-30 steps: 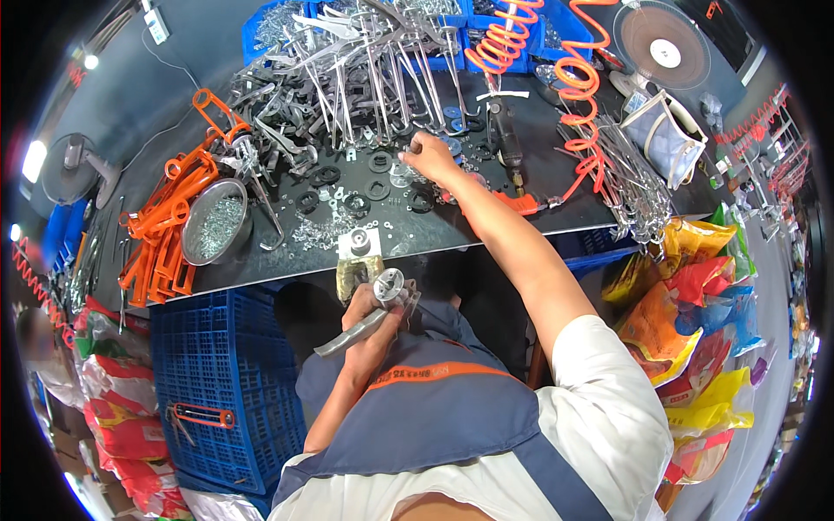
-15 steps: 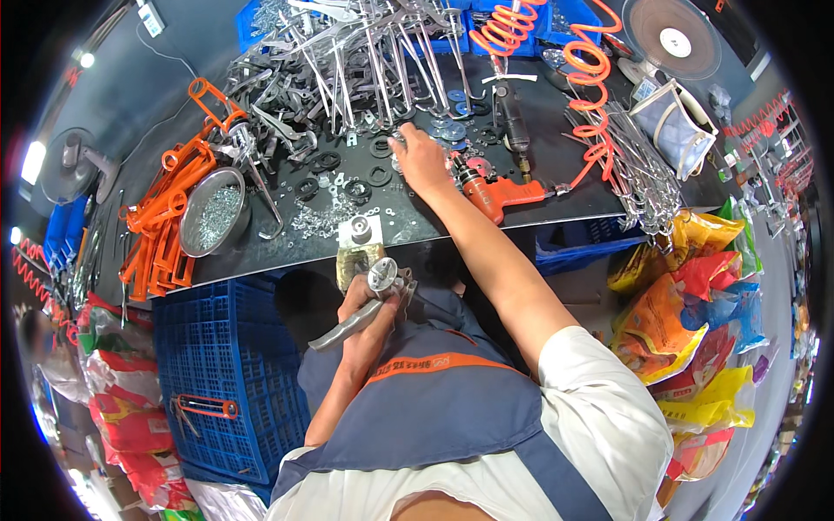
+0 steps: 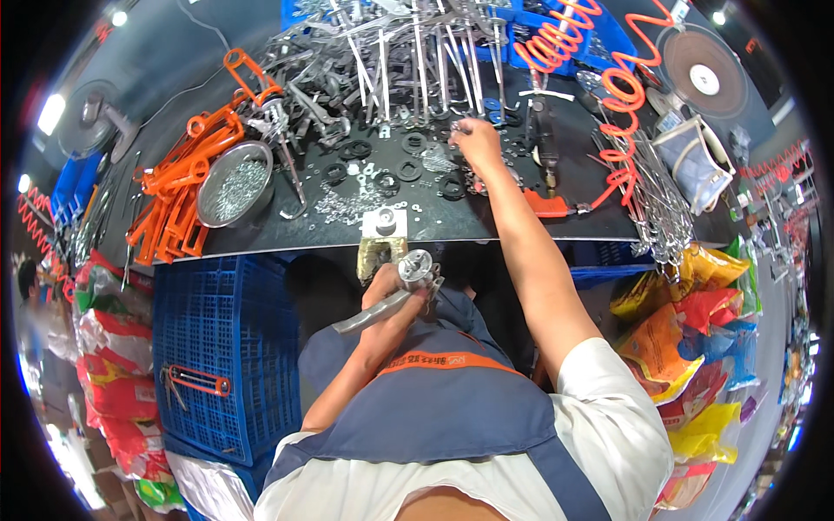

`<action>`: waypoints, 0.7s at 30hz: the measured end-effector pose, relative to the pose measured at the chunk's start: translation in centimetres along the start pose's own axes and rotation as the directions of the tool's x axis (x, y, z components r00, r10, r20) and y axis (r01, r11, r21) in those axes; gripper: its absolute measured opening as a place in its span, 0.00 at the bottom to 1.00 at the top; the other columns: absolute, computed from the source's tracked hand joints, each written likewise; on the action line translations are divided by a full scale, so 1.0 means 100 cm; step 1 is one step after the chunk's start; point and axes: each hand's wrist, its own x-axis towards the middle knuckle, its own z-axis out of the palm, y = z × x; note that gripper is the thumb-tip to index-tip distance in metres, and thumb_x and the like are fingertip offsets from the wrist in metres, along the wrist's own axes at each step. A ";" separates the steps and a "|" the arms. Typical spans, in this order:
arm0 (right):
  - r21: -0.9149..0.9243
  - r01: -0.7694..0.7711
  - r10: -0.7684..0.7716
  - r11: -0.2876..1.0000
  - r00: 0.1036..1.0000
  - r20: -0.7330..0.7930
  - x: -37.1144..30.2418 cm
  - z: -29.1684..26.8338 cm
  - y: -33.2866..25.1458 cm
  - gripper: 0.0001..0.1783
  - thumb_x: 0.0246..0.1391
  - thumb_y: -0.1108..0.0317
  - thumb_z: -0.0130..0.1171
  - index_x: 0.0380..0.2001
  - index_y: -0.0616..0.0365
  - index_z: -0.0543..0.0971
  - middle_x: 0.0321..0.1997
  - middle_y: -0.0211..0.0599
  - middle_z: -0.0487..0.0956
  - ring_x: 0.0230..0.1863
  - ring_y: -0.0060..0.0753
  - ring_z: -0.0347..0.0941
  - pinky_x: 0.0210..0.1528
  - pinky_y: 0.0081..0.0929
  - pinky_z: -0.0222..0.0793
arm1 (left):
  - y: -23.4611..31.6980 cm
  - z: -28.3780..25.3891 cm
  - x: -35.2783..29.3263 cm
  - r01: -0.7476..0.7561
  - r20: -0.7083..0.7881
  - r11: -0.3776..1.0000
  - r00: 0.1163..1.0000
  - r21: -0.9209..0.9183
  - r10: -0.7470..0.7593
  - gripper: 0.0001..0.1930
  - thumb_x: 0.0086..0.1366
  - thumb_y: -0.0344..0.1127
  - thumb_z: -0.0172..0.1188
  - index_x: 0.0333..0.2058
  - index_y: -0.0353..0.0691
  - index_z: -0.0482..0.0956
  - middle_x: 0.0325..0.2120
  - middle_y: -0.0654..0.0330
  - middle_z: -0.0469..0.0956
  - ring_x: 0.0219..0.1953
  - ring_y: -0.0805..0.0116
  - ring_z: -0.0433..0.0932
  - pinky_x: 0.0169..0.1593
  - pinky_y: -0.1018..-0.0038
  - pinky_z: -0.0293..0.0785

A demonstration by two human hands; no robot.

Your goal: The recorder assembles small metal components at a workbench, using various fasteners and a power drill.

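Dark and crowded, the worktop [image 3: 486,227] runs across the upper half of my view, its black surface dusted with small washers and metal bits. I see my right hand [image 3: 476,143] stretched far out over it, fingers curled down onto the loose black rings [image 3: 408,167] lying flat there; whether it pinches one I cannot tell. Just behind that hand rises a tangled heap of shiny metal rods [image 3: 408,52], thin and straight, which blocks any reach further back. To its right lies a dark tool with an orange grip [image 3: 546,165], and beyond it an orange coiled hose [image 3: 618,95] loops across the worktop. On the far left sit a round steel bowl of small silvery parts [image 3: 233,182] and a stack of orange plastic handles [image 3: 174,195].

My left hand [image 3: 391,300] is low, near my chest, below the worktop edge, fingers wrapped around a grey metal handle with a round ribbed head [image 3: 415,269]. Right above it a small brass-coloured bracket [image 3: 382,239] is fixed to the worktop edge. A blue plastic crate [image 3: 217,347] with a lattice wall stands to my left, and bright crinkled snack bags [image 3: 695,321] pile up on my right.
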 end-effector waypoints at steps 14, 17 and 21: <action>-0.243 0.255 -0.214 0.936 0.959 0.184 -0.022 -0.023 0.004 0.18 0.43 0.71 0.63 0.41 0.58 0.78 0.37 0.45 0.80 0.39 0.45 0.78 0.43 0.37 0.72 | -0.017 0.004 0.002 -0.051 -0.010 0.999 0.999 -0.010 0.051 0.04 0.53 0.26 0.59 0.26 0.34 0.73 0.26 0.59 0.69 0.30 0.69 0.69 0.37 0.73 0.66; -0.213 0.267 -0.194 0.940 0.931 0.308 -0.027 -0.024 -0.018 0.11 0.42 0.72 0.60 0.33 0.58 0.81 0.32 0.44 0.81 0.36 0.43 0.78 0.39 0.35 0.73 | -0.011 0.003 0.000 0.005 -0.026 1.000 1.000 -0.020 -0.005 0.04 0.52 0.26 0.59 0.28 0.34 0.74 0.27 0.59 0.70 0.31 0.69 0.70 0.37 0.73 0.66; -0.260 0.285 -0.187 0.923 0.920 0.345 -0.021 -0.012 -0.019 0.07 0.40 0.70 0.60 0.26 0.57 0.82 0.30 0.44 0.81 0.36 0.46 0.77 0.40 0.37 0.71 | -0.010 0.002 -0.001 0.031 -0.024 0.999 0.999 -0.034 -0.032 0.05 0.52 0.26 0.59 0.29 0.34 0.75 0.29 0.59 0.70 0.32 0.70 0.70 0.38 0.74 0.66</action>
